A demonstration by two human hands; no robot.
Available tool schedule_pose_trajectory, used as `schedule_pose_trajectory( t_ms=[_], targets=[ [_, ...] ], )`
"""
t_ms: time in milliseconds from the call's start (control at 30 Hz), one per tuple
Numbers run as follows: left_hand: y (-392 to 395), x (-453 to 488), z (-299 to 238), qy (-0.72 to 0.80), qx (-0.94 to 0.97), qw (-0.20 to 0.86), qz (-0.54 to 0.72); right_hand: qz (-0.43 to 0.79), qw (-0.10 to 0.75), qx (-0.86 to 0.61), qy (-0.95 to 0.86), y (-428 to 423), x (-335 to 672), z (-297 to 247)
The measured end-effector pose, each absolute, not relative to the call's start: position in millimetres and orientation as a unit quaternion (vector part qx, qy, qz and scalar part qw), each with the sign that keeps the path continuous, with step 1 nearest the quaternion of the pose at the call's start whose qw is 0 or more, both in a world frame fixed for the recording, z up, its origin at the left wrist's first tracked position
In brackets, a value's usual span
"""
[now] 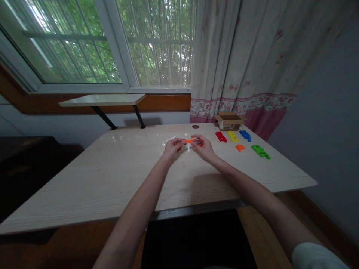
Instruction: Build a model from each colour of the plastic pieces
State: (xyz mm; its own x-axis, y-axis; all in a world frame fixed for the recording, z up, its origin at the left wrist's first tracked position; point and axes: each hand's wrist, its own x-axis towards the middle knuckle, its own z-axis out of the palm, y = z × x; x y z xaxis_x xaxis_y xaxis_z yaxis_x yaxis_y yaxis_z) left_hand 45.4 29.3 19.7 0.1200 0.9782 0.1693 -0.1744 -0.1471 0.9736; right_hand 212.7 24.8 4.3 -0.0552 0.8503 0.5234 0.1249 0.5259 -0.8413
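A small orange plastic piece (189,141) is held between my two hands above the middle of the table. My left hand (173,148) pinches its left end. My right hand (204,148) grips the right end, and a bit more orange shows under its curled fingers. To the right lie plastic pieces grouped by colour: red (221,136), yellow (232,136), blue (245,135) and green (260,151). Nearest my right hand is a loose orange piece (240,148). The exact kind of these pieces is too small to make out.
An open cardboard box (230,121) stands at the back right, by the curtain (218,74). A round dark cap (195,126) sits in the table's far edge. At the back left a raised shelf (103,99) stands on black legs. The table's front edge (196,209) runs below my forearms.
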Motion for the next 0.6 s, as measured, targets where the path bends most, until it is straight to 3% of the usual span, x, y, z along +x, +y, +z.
schedule_pose_trajectory(
  t_ms=[267,600],
  targets=[
    [29,46,19,0.398,0.522,0.529,0.537,0.209,0.486,-0.401,-0.748,22,223,16],
    [28,47,19,0.422,0.517,0.535,0.519,0.128,0.218,-0.469,-0.846,25,288,68]
  ],
)
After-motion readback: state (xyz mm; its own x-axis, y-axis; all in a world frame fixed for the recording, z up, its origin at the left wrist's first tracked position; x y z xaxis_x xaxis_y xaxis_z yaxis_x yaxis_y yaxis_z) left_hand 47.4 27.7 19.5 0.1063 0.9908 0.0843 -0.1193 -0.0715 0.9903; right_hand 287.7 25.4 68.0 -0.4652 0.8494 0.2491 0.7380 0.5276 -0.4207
